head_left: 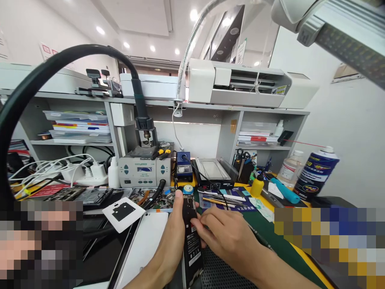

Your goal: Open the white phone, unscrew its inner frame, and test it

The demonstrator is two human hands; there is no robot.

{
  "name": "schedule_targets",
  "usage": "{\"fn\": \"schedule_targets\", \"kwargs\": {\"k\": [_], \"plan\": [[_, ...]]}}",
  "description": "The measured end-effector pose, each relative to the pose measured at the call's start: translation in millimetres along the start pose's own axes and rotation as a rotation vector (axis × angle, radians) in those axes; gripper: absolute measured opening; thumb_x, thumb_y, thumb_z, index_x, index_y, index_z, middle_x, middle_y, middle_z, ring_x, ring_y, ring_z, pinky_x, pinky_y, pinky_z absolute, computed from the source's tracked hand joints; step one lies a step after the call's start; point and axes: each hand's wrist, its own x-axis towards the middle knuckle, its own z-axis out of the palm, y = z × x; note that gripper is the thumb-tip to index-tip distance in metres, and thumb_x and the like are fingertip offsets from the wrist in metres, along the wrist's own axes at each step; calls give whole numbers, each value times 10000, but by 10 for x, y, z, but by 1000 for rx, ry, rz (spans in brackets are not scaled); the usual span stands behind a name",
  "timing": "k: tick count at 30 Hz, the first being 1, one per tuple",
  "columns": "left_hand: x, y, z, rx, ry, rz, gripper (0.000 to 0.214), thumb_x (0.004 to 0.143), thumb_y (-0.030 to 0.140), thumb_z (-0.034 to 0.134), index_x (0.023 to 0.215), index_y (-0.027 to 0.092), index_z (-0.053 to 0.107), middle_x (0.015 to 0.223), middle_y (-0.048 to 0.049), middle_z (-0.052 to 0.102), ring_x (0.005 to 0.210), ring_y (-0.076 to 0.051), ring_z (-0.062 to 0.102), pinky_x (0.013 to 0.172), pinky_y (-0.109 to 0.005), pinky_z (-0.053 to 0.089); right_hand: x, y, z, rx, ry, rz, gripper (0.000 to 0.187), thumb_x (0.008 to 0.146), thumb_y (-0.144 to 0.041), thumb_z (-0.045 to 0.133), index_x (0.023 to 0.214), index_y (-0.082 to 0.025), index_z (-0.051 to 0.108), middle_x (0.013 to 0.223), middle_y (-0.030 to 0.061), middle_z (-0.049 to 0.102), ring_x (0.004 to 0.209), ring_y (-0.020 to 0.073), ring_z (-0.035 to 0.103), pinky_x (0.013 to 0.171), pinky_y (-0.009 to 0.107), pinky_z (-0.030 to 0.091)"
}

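Note:
An opened smartphone (192, 245) stands tilted upright in front of me, its black battery with white print and the inner parts above it facing me. My left hand (171, 237) is closed around its left side, the thumb straight along the edge and fingertips showing at the far side. My right hand (225, 233) is closed in a pinch at the phone's right edge, above the battery, its fingertips touching the inner parts. Whatever lies between those fingertips is hidden. Under the phone is a black perforated mat (222, 269).
Left of the phone lie a white tablet-like panel (147, 237) and a white card with a black square (122, 210). Behind stand a hot-air station (146, 172) and a heating plate (215, 172). Tweezers (222, 200) lie on a blue mat. A spray can (315, 172) stands right.

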Motion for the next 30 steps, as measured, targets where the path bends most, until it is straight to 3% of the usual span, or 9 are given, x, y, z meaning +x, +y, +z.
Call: {"fn": "schedule_targets", "kwargs": {"k": [5,11,21,25,28,30], "plan": [[40,-31,14,-90,88,-53,740,819,780,532,1147,136,691,931,-98,755,894,-280,694,861,-390,519,-28,-17,50,-62,-57,-72,275,1010,-123,525,744,-160,585,668,16,607,653,164,642,550,310,457],[71,-65,17,-122,157,-145,785,765,819,557,1153,153,705,959,-107,762,964,-305,688,924,-421,500,-126,-43,116,-126,-87,-112,158,979,-105,536,841,-171,572,712,14,585,580,180,562,468,351,375],[70,-66,24,-91,160,-160,771,785,805,555,1122,136,735,1019,-116,774,1048,-303,681,1027,-401,464,-139,-82,120,-156,-146,-90,202,965,-89,501,796,-194,539,683,6,559,528,179,546,404,348,351],[47,-57,32,-145,131,-152,691,841,737,559,1144,140,730,1083,-122,767,1094,-293,675,1039,-384,471,-121,-71,104,-126,-93,-67,190,964,-100,510,795,-176,549,768,60,626,751,217,684,422,299,445],[36,-67,37,-161,135,-129,655,872,708,541,1152,146,727,1128,-122,757,1143,-291,657,1063,-383,459,-83,-45,84,-51,2,-9,148,953,-124,522,813,-157,555,950,158,687,1042,279,695,605,303,597],[38,-79,41,-137,129,-126,654,872,709,540,1149,147,728,1135,-120,755,1166,-299,643,1075,-395,453,-55,-20,66,-4,5,24,114,927,-121,526,823,-149,561,1063,210,689,1160,321,660,745,352,636]]}}
